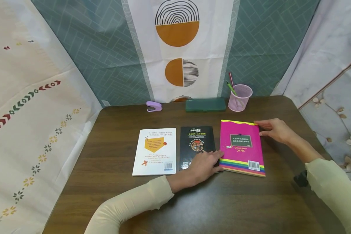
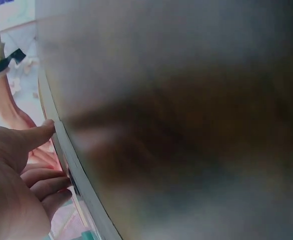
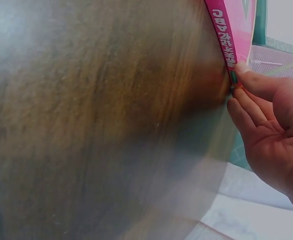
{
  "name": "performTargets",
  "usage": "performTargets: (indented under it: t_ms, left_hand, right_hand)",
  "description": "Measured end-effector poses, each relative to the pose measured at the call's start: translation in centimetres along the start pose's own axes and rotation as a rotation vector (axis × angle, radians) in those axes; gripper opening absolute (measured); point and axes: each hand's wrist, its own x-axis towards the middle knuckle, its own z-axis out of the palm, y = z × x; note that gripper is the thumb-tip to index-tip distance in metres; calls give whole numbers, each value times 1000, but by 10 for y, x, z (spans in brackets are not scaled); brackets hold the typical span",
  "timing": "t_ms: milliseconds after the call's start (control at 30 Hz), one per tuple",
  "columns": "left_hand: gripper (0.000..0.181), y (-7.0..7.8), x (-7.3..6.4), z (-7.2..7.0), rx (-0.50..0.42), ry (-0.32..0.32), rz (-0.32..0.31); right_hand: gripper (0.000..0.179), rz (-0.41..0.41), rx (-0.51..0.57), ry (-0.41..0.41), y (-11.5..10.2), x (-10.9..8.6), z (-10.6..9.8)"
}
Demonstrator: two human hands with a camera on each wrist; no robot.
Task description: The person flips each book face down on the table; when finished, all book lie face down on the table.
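Observation:
A pink book (image 1: 241,152) with a rainbow stripe lies on the table, slightly turned. Its left edge is touched by the fingers and thumb of my left hand (image 1: 203,165), which reaches over the lower part of a black book (image 1: 197,135). At the upper right corner, my right hand (image 1: 273,130) pinches the pink book between thumb and fingers. The right wrist view shows that thumb beside the lettered spine (image 3: 221,35). In the left wrist view, the left hand (image 2: 16,175) has its fingertips along a book edge. A white book (image 1: 155,156) lies left of the black one.
Along the back of the brown table (image 1: 111,156) stand a purple stapler (image 1: 154,106), a green case (image 1: 205,105) and a pink mesh cup (image 1: 240,97) with pencils. Patterned cloths hang behind and at both sides.

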Motion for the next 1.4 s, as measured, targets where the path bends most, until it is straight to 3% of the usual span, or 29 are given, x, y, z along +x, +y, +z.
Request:
performTargets:
  t_ms: [533,967,1400]
  left_hand:
    - [49,8,-3,3,-16,44,-14]
    - [45,12,1,4,21,80,-34]
    - [48,14,4,3,17,69,-53]
  right_hand:
    - [62,-50,35,-8,-4,15,2]
    - [61,-17,56,-13,-6,22,4]
    - [63,15,62,-12,-6,25,5]
